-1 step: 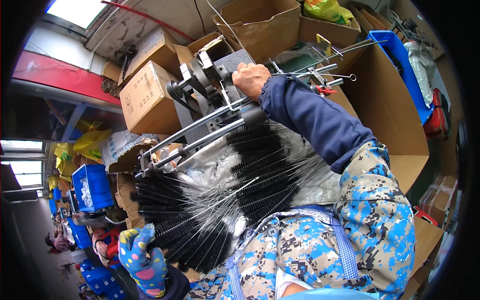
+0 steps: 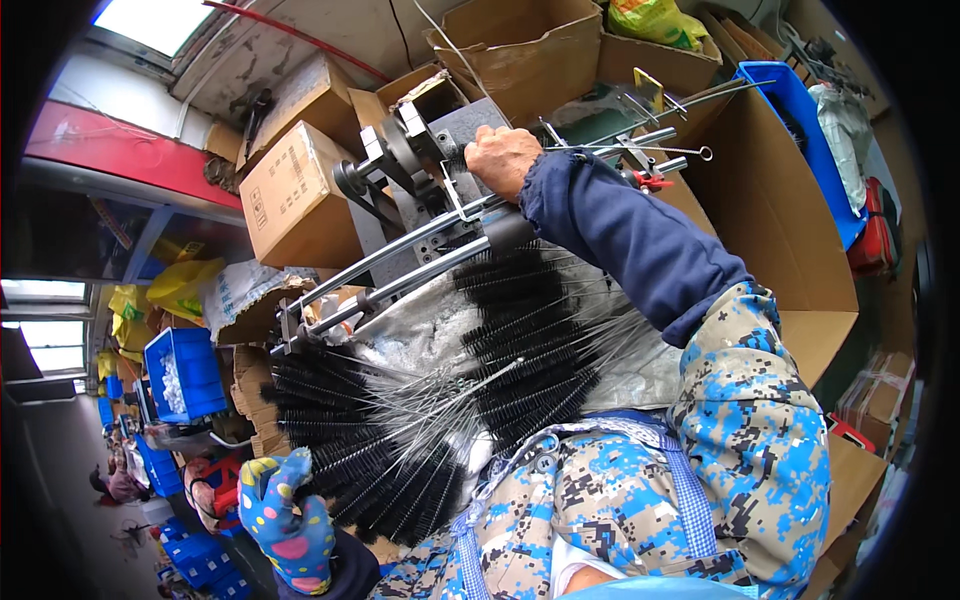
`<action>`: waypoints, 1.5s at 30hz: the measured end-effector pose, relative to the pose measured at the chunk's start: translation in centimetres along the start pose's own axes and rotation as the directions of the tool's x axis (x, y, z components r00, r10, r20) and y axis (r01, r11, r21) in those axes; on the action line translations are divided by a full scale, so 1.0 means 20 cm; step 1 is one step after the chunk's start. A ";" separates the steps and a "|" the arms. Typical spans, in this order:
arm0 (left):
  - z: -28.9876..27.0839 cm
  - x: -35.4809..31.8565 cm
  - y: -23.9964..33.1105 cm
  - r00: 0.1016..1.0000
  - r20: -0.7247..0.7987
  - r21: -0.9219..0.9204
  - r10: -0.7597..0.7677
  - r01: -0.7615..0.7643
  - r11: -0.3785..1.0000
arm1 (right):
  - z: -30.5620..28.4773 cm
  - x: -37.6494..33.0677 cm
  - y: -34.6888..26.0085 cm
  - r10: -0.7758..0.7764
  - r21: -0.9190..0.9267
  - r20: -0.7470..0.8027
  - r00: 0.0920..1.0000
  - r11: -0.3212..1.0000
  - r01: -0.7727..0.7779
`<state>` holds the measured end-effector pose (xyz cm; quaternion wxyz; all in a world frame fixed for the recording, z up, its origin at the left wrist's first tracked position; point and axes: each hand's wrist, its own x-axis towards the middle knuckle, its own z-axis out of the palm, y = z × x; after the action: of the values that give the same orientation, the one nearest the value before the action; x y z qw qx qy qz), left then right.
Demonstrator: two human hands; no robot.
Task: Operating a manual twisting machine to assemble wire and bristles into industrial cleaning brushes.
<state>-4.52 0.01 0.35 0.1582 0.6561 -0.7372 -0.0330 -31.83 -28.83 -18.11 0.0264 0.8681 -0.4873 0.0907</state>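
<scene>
Brushes (image 2: pixel 440 420) before machine (image 2: pixel 430 170), boxes (image 2: pixel 300 190) behind

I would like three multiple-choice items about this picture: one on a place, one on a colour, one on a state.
1. Where is the right hand?
A. on the grey machine
B. in the blue crate
C. on the floor

2. What colour are the bristles of the brushes?
A. white
B. black
C. red

3. What covers the left hand?
A. nothing
B. a plain black mitten
C. a blue glove with coloured dots

Answers:
1 A, the bare right hand rests at the machine above its metal rods.
2 B, the fanned brushes are black.
3 C, the dotted glove shows by the brush tips.
</scene>
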 end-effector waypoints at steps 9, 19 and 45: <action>0.05 0.03 0.00 0.999 0.049 -0.122 0.010 -0.003 0.993 | -0.01 -0.02 0.01 0.036 0.061 0.009 0.999 0.997 -0.036; 0.14 0.06 0.02 0.993 0.111 -0.252 0.026 0.003 0.968 | 0.03 0.03 0.07 -0.043 0.049 0.012 0.999 0.998 0.042; 0.59 0.38 0.20 0.835 0.299 -0.455 0.462 -0.301 0.838 | 0.12 0.11 0.11 -0.183 -0.056 -0.055 0.982 0.982 0.180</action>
<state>-12.34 -8.71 -8.26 0.1357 0.4265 -0.8499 -0.2783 -32.31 -32.17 -20.24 0.0710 0.9050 -0.4071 0.1014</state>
